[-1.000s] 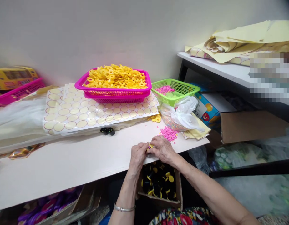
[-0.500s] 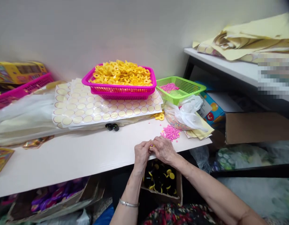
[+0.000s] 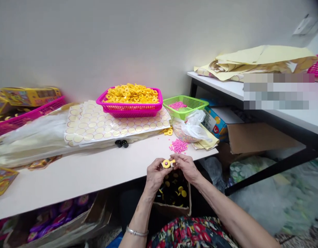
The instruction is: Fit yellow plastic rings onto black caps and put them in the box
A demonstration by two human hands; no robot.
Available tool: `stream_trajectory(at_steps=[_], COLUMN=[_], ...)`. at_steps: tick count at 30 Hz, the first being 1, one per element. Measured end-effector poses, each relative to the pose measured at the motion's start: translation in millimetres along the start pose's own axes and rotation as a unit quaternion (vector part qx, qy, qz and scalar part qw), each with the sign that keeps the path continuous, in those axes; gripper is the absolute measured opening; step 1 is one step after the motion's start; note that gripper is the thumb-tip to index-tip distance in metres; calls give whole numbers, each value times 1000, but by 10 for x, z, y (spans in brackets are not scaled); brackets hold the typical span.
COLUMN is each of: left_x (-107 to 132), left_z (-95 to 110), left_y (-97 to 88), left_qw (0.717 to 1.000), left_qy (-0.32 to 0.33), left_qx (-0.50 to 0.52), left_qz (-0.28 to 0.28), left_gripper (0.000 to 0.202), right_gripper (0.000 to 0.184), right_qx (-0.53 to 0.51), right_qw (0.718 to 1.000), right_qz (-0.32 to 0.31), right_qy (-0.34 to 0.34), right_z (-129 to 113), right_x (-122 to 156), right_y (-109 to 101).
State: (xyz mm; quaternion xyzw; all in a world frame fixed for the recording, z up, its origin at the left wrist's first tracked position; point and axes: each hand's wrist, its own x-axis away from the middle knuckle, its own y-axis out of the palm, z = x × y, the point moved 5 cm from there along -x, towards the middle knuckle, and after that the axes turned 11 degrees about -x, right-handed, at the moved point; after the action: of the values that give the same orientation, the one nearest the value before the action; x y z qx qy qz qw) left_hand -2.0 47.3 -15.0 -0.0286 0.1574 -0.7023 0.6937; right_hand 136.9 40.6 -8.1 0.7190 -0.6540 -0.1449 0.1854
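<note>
Between both hands, over the front edge of the table, is a small yellow plastic piece point(image 3: 166, 164) with a round face and a pink bead at its centre. My left hand point(image 3: 155, 174) pinches its rounded side. With thumb and fingertips, my right hand point(image 3: 187, 168) grips the narrow end at the right. Just beyond the hands lies a heap of pink beads point(image 3: 178, 146). Below them stands a cardboard box point(image 3: 171, 208) of black pieces with yellow caps, partly hidden by my hands.
A pink basket point(image 3: 133, 111) heaped with yellow pieces sits on printed sheets point(image 3: 90, 132). Right of it are a green basket point(image 3: 184, 112) and a plastic bag point(image 3: 191, 129). Two black pieces point(image 3: 122, 143) rest on the table point(image 3: 97, 175). A second table point(image 3: 280, 98) stands at the right.
The fingers have opened out around the yellow piece, so its round face and pink bead now show clearly. My view has shifted, with more of the right-hand table visible.
</note>
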Motion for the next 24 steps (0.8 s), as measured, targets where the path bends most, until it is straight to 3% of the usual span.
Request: stream_trajectory(at_steps=[2, 5, 8, 13, 18, 24], left_x=[112, 269, 392, 510, 534, 508], left_z=[185, 446, 629, 764, 799, 562], left_y=[-18, -14, 77, 301, 396, 454], left_qw=[997, 983, 956, 911, 912, 923], left_qy=[60, 151, 239, 315, 322, 304], left_qx=[-42, -103, -163, -245, -234, -219], left_qz=[1, -15, -51, -104, -103, -91], left_gripper=[32, 27, 21, 16, 15, 22], right_gripper=[39, 49, 57, 57, 54, 34], right_qx=[-110, -175, -163, -61, -36, -14], right_qw=[992, 967, 958, 969, 982, 998], right_qz=[-36, -116, -147, -174, -139, -12], right_qy=[47, 144, 187, 166, 125, 53], right_z=[-9, -2, -42, -144, -160, 11], right_x=[171, 384, 490, 515, 540, 555], right_y=[-50, -70, -105, -123, -176, -238])
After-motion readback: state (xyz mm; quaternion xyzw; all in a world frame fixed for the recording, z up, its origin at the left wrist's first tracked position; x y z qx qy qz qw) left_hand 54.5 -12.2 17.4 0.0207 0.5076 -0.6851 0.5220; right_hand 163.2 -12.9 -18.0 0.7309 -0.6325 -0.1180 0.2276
